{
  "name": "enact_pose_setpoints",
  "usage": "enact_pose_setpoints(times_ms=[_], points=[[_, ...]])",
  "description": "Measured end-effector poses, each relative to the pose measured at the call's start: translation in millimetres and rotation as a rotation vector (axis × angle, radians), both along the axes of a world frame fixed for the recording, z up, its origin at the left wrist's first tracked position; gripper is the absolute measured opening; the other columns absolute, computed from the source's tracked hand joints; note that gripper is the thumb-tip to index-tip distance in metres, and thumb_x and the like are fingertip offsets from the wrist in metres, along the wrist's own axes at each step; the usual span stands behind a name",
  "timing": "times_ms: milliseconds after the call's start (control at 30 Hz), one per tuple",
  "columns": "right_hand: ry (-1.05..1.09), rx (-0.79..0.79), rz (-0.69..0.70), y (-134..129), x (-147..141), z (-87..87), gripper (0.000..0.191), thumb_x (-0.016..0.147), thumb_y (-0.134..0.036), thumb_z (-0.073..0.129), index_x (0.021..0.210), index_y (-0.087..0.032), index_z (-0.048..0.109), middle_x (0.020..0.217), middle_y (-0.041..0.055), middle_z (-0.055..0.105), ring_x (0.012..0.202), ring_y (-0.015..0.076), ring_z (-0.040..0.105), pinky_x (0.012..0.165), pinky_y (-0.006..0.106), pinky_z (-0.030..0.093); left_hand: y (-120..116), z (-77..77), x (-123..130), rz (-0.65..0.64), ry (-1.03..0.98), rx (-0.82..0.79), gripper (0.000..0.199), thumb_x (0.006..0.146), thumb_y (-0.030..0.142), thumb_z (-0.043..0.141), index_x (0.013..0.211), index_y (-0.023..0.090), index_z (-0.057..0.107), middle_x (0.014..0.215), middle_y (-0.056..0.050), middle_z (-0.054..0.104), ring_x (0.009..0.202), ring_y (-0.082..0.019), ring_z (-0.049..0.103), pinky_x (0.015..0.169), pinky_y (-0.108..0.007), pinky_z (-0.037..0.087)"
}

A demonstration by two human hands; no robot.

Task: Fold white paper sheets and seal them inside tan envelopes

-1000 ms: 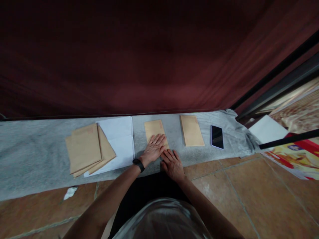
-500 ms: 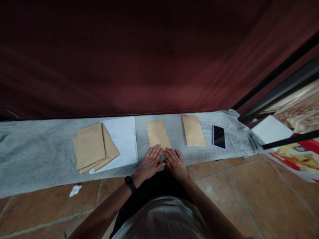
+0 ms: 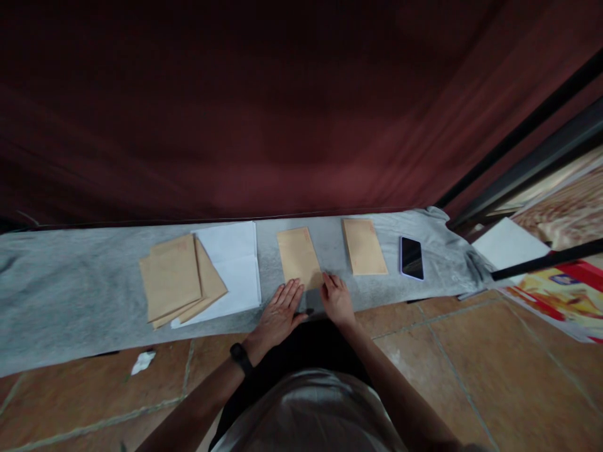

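A brown paper envelope [image 3: 300,257] with small red print at its top lies on the grey cloth in front of me. My left hand [image 3: 279,312] rests on its lower left corner, fingers stretched out flat. At the lower right corner, my right hand [image 3: 337,301] has its fingers curled in and pressed on the envelope's edge; the fingertips are partly hidden. To the right lies a stack of brown envelopes [image 3: 365,247]. On the left, several larger-looking brown envelopes [image 3: 173,276] overlap white paper sheets [image 3: 230,257].
A phone [image 3: 412,258] in a purple case lies right of the stack. Grey cloth [image 3: 70,289] covers the narrow surface, with a dark red panel [image 3: 301,125] behind it. Crumpled tissue [image 3: 142,362] lies on the tiled floor [image 3: 433,370]. A printed box [image 3: 565,289] stands at far right.
My right hand has shifted slightly right and its fingers have curled at the envelope's corner. My left hand has slid a little down and left, staying flat. The envelope is in place.
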State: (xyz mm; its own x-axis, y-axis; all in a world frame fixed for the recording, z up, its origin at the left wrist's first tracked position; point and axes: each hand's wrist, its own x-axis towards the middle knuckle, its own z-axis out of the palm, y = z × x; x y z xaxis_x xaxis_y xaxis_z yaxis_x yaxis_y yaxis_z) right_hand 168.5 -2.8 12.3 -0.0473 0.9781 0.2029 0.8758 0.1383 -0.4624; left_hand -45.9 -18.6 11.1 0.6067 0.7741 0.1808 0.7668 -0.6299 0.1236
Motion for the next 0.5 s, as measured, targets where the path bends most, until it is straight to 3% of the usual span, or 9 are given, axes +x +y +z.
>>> enact_pose_setpoints(times_ms=[167, 300, 500], points=[[0.386, -0.128, -0.153, 24.5, -5.6, 1.2, 0.029, 0.088, -0.018, 0.056, 0.112, -0.017, 0.072, 0.098, 0.0123, 0.071, 0.091, 0.0252, 0.066, 0.089, 0.037, 0.052, -1.8, 0.1, 2.0, 0.019, -0.009, 0.003, 0.067, 0.101, 0.052, 0.043, 0.153, 0.01, 0.038, 0.16, -0.018, 0.039, 0.15, -0.029, 0.034, 0.123, -0.047, 0.03], [0.517, -0.146, -0.169, 35.3, -4.0, 0.7, 0.018, 0.081, -0.017, 0.057, 0.09, -0.018, 0.073, 0.084, 0.0064, 0.071, 0.08, 0.0205, 0.067, 0.08, 0.033, 0.055, -2.0, 6.3, 16.2, 0.111, -0.032, -0.002, 0.058, 0.1, 0.046, 0.046, 0.145, 0.009, 0.048, 0.153, -0.018, 0.049, 0.144, -0.031, 0.043, 0.118, -0.048, 0.036], [0.701, -0.144, -0.114, 27.6, -15.8, 16.9, 0.021, 0.086, -0.029, 0.052, 0.097, -0.022, 0.069, 0.081, -0.0003, 0.071, 0.07, 0.016, 0.067, 0.065, 0.028, 0.058, 11.3, 34.7, 47.2, 0.321, -0.102, -0.045, 0.04, 0.098, 0.028, 0.049, 0.135, 0.012, 0.055, 0.132, -0.018, 0.064, 0.122, -0.031, 0.061, 0.102, -0.044, 0.049]])
